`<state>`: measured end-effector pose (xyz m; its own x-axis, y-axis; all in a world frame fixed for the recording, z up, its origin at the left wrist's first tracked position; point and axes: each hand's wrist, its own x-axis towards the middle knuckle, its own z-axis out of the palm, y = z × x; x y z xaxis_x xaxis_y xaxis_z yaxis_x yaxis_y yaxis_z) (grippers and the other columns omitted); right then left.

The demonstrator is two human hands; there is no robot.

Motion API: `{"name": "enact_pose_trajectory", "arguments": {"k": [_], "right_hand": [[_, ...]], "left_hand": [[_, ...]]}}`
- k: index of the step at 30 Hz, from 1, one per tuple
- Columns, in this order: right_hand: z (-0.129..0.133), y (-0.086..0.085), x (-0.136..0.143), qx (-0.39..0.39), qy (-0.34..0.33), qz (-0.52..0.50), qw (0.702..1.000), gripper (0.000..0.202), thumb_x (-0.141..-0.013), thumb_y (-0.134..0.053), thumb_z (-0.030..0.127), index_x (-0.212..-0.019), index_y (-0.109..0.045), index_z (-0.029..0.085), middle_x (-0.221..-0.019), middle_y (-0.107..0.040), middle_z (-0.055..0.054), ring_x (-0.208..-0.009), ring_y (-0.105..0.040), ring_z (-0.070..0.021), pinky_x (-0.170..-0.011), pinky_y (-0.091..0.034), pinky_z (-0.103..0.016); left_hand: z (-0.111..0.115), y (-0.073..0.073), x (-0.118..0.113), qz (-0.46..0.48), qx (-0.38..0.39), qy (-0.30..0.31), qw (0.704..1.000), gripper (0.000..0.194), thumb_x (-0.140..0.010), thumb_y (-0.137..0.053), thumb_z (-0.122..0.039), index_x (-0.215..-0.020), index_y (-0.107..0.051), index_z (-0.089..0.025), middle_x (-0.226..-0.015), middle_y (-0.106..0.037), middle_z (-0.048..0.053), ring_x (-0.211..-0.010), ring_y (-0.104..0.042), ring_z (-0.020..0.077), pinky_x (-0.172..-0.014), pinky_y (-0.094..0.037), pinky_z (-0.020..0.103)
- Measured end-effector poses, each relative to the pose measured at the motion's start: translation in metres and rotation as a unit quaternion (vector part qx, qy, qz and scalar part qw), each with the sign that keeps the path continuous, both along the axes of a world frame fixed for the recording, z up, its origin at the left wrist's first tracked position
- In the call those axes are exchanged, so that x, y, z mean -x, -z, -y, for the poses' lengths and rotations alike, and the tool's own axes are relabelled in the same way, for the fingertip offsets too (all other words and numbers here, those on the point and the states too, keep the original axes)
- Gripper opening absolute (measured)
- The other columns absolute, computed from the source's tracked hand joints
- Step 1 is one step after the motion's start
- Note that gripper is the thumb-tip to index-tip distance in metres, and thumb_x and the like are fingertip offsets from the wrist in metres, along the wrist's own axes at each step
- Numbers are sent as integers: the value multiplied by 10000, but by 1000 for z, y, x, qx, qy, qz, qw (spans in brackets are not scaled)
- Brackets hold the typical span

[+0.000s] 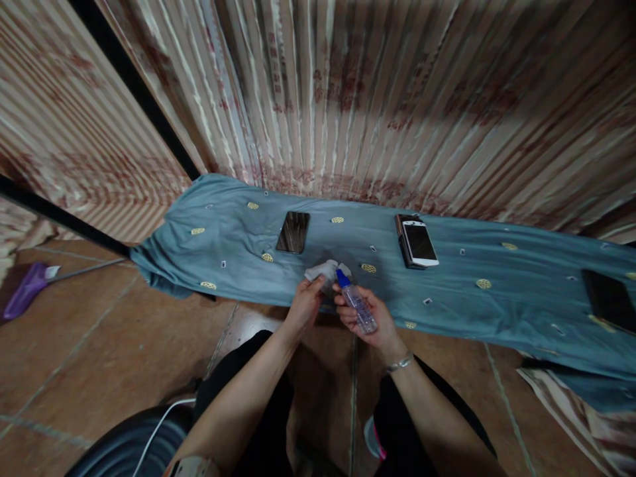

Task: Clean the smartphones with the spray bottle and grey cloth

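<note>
My left hand (pixel 307 303) is closed on a crumpled white tissue (pixel 322 270) above the front edge of the blue cloth. In my right hand (pixel 370 318) is a small clear spray bottle (pixel 358 307) with a blue top, its nozzle end tilted toward the tissue. Top and tissue are very close together; whether they touch I cannot tell. Just beyond my left hand a dark smartphone (pixel 293 232) lies flat on the cloth. Farther right, a white smartphone (pixel 420 242) rests on top of darker devices.
A blue patterned cloth (pixel 238 232) covers the long narrow surface before me. A black tablet-like device (pixel 610 299) lies at its right end. Striped curtains (pixel 318 99) hang behind. At left are a black pole (pixel 144 93), a purple broom head (pixel 26 290) and a black round seat (pixel 134 444).
</note>
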<state>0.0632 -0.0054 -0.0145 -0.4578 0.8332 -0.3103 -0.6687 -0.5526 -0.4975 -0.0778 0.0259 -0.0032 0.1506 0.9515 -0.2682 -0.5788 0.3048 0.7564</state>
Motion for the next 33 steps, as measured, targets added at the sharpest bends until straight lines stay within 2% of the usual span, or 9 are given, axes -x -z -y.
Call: {"name": "enact_pose_trajectory", "arguments": {"k": [3,6,10,12,16,18,23,27,33], "right_hand": [[2,0,2,-1,-3,-12,1000,387,-866,-502,461,-1030,-647,142,-744,-567,-27,-486,-344,-75,-410,-350,-179],[3,2,3,-9,4,15,1000,371,-851,-518,472,-982,-663,157,-756,-605,-40,-524,-420,-92,-464,-405,-206],[4,-4,0,-48,20,117,992,359,-812,-560,457,-941,-696,150,-873,-695,-91,-673,-565,-135,-625,-484,-258],[4,-11,-3,-87,42,170,981,349,-794,-598,419,-1007,-692,160,-900,-712,-83,-683,-582,-133,-649,-485,-256],[6,-21,-7,-128,83,249,956,561,-795,-605,358,-1341,-492,287,-974,-711,-29,-616,-584,-111,-548,-470,-232],[7,-20,-8,-128,80,276,949,632,-807,-585,352,-1408,-391,347,-999,-694,-4,-577,-579,-96,-503,-470,-224],[8,-13,-9,-155,49,325,932,569,-843,-555,357,-1393,-413,380,-911,-663,21,-535,-551,-74,-439,-458,-188],[9,-10,-10,-210,27,374,903,628,-822,-624,349,-1408,-398,361,-860,-662,21,-506,-523,-70,-436,-462,-193],[11,-9,-13,-234,7,418,878,584,-856,-581,340,-1410,-398,345,-751,-639,40,-472,-495,-66,-433,-451,-187]], "left_hand": [[0,-1,0,0,3,-2,1000,295,-623,-744,-324,-853,-695,-146,-876,-730,60,-916,-646,211,-868,-439,312],[0,-1,0,1,15,-2,1000,282,-621,-744,-317,-839,-691,-144,-876,-729,61,-873,-648,201,-848,-444,311],[0,-2,0,12,15,-1,1000,251,-629,-741,-312,-807,-683,-145,-862,-724,57,-825,-643,172,-842,-446,296],[0,-1,1,20,21,2,1000,252,-624,-743,-300,-816,-680,-150,-851,-722,52,-817,-643,171,-827,-451,296],[2,-2,0,14,36,12,999,341,-571,-734,-190,-907,-679,-165,-844,-714,34,-811,-639,173,-756,-455,289],[3,-3,-2,9,35,14,999,387,-547,-708,-142,-932,-678,-170,-858,-710,29,-800,-630,170,-722,-451,281],[5,-2,-8,2,22,20,1000,292,-539,-636,-111,-823,-666,-167,-759,-679,2,-665,-579,138,-649,-434,266],[5,0,-11,-9,13,32,999,232,-551,-601,-109,-770,-645,-172,-621,-615,-26,-542,-512,108,-587,-403,249],[9,-6,-13,-16,5,54,998,185,-515,-572,-100,-681,-614,-171,-563,-575,-28,-507,-465,97,-551,-381,237]]}}
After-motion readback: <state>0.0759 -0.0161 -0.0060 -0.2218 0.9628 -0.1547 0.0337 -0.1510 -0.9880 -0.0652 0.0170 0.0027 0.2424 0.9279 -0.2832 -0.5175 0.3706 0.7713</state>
